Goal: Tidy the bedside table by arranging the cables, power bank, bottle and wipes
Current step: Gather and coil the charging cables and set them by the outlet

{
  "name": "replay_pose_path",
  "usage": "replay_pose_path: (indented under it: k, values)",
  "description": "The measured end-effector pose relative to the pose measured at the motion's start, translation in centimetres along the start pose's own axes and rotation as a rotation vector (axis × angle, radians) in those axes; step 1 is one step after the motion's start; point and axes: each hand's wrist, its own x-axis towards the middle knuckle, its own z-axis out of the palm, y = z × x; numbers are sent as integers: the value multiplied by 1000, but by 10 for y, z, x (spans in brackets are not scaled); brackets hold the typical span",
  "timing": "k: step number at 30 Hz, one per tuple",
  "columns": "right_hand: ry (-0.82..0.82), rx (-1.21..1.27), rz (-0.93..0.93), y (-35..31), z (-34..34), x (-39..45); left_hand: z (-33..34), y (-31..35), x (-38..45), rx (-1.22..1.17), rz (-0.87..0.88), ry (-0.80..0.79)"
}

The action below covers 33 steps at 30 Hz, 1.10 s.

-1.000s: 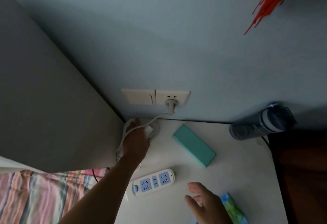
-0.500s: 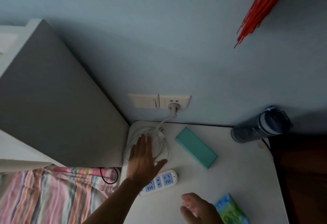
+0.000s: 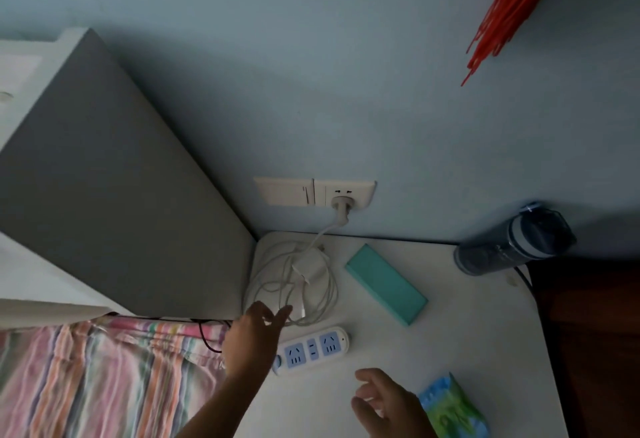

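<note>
A loose coil of white cables [image 3: 294,281] with a white charger lies in the back left corner of the white bedside table [image 3: 460,344]. My left hand [image 3: 252,340] hovers open at the coil's near edge, fingers spread, holding nothing. A teal power bank [image 3: 386,283] lies diagonally mid-table. The dark bottle [image 3: 512,242] stands at the back right by the wall. A blue-green pack of wipes [image 3: 450,410] sits at the front edge. My right hand [image 3: 384,403] is open just left of the wipes, apart from them.
A white and blue power strip [image 3: 313,349] lies between my hands, its lead plugged into the wall socket [image 3: 343,195]. A grey headboard panel [image 3: 114,202] borders the table's left side, with striped bedding [image 3: 104,378] below. Dark wooden furniture [image 3: 588,333] flanks the right.
My left hand has drawn back from the far corner toward me, leaving the cable coil lying on the table. My right hand has stayed near the wipes.
</note>
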Motion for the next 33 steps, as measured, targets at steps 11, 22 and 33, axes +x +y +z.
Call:
replay_pose_path:
  k: [11,22,33]
  values:
    - [81,-384,-313,-53,14,87,18,10,0,-458,-25,59]
    - [30,-849,-454,-45,4,142,34,-29,5,101,274,-239]
    - [79,-867,-463,-59,6,167,44,-1,22,392,189,-96]
